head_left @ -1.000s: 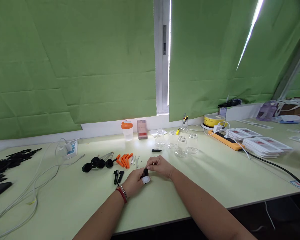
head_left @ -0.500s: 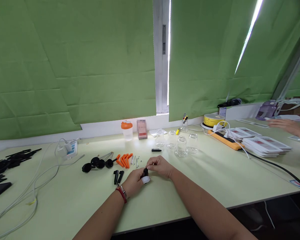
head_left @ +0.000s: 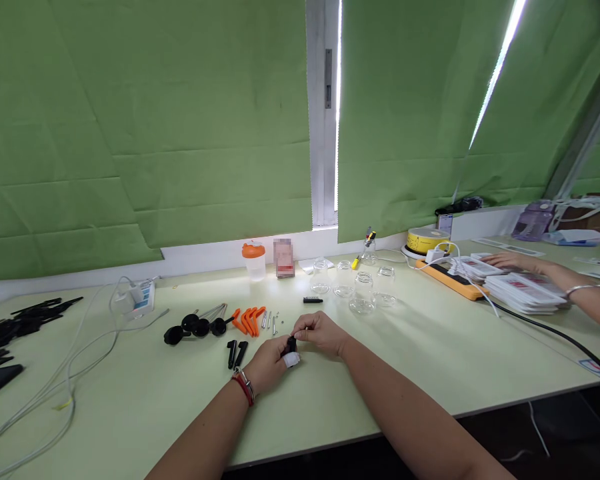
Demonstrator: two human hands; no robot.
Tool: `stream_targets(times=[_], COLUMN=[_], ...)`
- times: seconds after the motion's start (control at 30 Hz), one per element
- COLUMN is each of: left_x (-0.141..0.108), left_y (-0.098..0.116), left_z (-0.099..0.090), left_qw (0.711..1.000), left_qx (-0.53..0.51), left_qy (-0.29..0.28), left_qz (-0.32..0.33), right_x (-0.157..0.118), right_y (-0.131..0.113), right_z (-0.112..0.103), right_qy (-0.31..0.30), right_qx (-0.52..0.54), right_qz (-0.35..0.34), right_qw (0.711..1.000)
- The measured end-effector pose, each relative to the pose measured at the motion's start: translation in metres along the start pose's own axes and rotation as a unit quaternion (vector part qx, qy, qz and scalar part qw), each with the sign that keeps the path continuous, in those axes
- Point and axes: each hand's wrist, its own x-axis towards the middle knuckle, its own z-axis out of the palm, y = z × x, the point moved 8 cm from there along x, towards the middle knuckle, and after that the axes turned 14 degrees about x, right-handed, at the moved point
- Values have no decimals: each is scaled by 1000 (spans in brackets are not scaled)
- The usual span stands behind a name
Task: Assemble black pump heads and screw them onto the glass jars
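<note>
My left hand [head_left: 270, 362], its thumb wrapped in a white covering, is closed round a small black part [head_left: 292, 345] above the table. My right hand [head_left: 321, 333] pinches at the top of that part; whatever is between its fingertips is too small to make out. Two black L-shaped pieces [head_left: 237, 355] lie beside my left wrist. Beyond them are several orange bent handles [head_left: 250, 321], thin metal pins [head_left: 269, 320] and several black round cup-shaped pieces [head_left: 200, 327] with rods. A small black brush-like piece [head_left: 313, 300] lies past my right hand.
Several glass jars [head_left: 363, 293] stand ahead to the right, near an orange-lidded cup [head_left: 253, 260]. An orange power strip [head_left: 450, 279] and card stacks [head_left: 523, 293] are at the right, with a co-worker's hand [head_left: 517, 261] on them. Cables [head_left: 70, 363] and black parts [head_left: 25, 327] lie left.
The co-worker's hand has moved left and down onto the card stacks. Both of my hands look nearly unchanged around the small black part.
</note>
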Motion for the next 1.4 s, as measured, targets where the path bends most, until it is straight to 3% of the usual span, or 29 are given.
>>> stream_targets(times=[0.57,0.77,0.87,1.17,1.4], left_x=[0,0,0,0,0], left_y=[0,1,1,0,0], left_z=[-1,-1,-1,0,0], left_qw=[1000,1000,1000,1000,1000], left_qx=[7,12,15,15,9], left_qy=[0,-2,-2,-5,-4], left_qz=[-3,-7,-10,-13,-10], right_x=[0,3,1,2,1], right_y=[1,8,12,15,-5], right_z=[-3,-35,-43,-20,-9], right_qy=[10,126,148,79,79], right_qx=[-58,-175,-247,-355,-296], right_qz=[-3,4,22,33,-56], right_qw=[998,977,957,931,950])
